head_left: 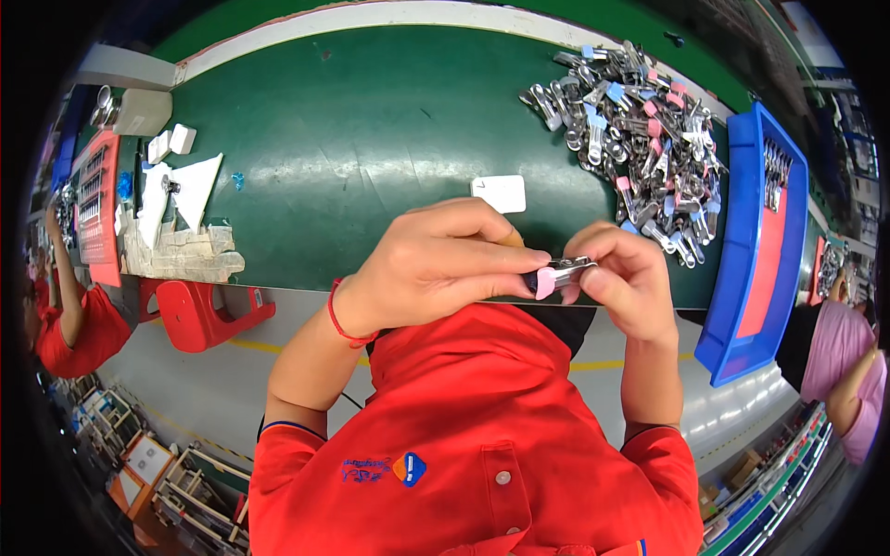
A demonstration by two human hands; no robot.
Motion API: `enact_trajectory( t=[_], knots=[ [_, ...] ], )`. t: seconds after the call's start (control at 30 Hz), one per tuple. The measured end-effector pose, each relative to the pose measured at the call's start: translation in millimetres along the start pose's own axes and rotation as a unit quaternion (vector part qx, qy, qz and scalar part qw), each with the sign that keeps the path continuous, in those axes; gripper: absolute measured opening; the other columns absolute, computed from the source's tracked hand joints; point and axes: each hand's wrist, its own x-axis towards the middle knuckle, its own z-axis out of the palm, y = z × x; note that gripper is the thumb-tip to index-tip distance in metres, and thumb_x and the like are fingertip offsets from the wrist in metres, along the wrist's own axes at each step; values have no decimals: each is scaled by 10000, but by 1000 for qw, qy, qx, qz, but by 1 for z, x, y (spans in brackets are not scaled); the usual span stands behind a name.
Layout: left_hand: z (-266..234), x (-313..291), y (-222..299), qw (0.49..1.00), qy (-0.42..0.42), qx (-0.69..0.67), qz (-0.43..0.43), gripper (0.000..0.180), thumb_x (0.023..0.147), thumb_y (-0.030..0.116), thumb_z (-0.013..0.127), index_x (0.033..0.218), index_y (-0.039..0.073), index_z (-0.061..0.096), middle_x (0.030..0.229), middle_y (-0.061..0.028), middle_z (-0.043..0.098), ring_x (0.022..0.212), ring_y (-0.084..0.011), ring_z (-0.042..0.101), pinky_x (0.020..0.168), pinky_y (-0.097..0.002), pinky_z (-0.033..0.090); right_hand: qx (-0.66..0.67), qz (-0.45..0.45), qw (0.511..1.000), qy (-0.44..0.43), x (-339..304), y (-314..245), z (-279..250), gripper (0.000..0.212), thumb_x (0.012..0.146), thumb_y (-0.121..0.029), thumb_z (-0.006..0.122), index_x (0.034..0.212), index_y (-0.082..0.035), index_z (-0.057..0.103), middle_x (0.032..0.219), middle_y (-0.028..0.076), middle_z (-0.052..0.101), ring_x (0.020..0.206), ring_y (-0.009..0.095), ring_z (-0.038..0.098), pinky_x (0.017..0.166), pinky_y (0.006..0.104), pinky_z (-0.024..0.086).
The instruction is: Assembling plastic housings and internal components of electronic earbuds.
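A silver nail clipper with a pink plastic part (547, 282) is held between my two hands, just above the table's near edge. My left hand (445, 255) pinches its left end between thumb and fingers, and a small dark piece shows at those fingertips. On the other side, my right hand (623, 276) grips the metal end with thumb and curled fingers. Fingers partly cover the clipper. Beyond my hands lies a small white card (501, 193). To the right is a heap of similar metal clippers (649, 139) with pink, blue and dark parts.
A blue tray (721, 320) at the right edge holds a row of clippers on a pink sheet. On the left of the green table (306, 120) lie white pieces (197, 185), worn tape strips (185, 255) and a red tray (100, 246). A red stool (190, 315) and co-workers flank me.
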Motion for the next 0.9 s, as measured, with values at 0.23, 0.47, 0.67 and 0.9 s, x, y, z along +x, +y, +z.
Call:
enact_trajectory(
  t=[0.23, 0.47, 0.67, 0.9],
  knots=[
    [-3, 4, -2, 994, -35, 54, 90, 301, 699, 84, 808, 983, 1, 757, 820, -86, 639, 677, -211, 591, 577, -310, 469, 22, 59, 995, -76, -1, -7, -8, 158, 835, -61, 702, 815, 61, 604, 820, 147, 574, 632, 184, 619, 543, 274, 526],
    [2, 2, -1, 994, -53, 38, 87, 299, 702, 102, 808, 982, 8, 758, 811, -89, 650, 680, -204, 595, 585, -311, 476, 26, 48, 996, -76, -5, -6, -8, 156, 803, -33, 712, 747, 58, 598, 741, 150, 565, 543, 185, 597, 445, 267, 500],
    [4, 2, -1, 995, -52, 21, 79, 294, 707, 104, 807, 982, 8, 758, 814, -86, 654, 692, -205, 604, 594, -313, 482, 46, 61, 994, -73, -5, -2, -10, 149, 797, -28, 713, 752, 58, 600, 752, 149, 565, 528, 182, 592, 456, 264, 503],
    [2, 1, 1, 997, -61, 27, 48, 277, 722, 80, 806, 983, 3, 756, 823, -94, 662, 707, -205, 613, 607, -311, 487, 35, 90, 992, -80, -8, -3, -11, 157, 815, -62, 720, 806, 55, 617, 813, 140, 589, 621, 183, 626, 548, 267, 526]
  ],
)
